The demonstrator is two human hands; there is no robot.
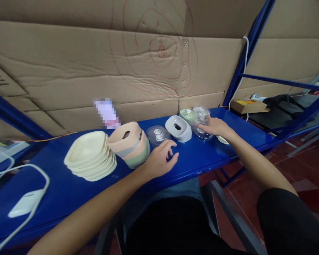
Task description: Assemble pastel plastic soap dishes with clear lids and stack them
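Note:
My left hand (162, 159) hovers over the front of the blue table, its fingers apart and nothing in them. Just behind it lies a clear plastic piece (157, 135) with round stickers. Farther right, my right hand (214, 126) reaches onto a group of clear pieces (201, 112), fingers spread over the nearest one. A green piece (188, 114) lies beside them. Between the hands sits a white cover (177, 128) with an oval slot. To the left stand stacked pink, grey and green covers (130, 143) and a pile of cream trays (89, 154).
The blue table (199, 156) backs onto a cardboard wall (82, 56). A white case (26, 203) and white cable (46, 177) are at left. A cream piece (222, 140) lies under my right wrist. Blue posts (251, 46) rise at right, near an open cardboard box (248, 106).

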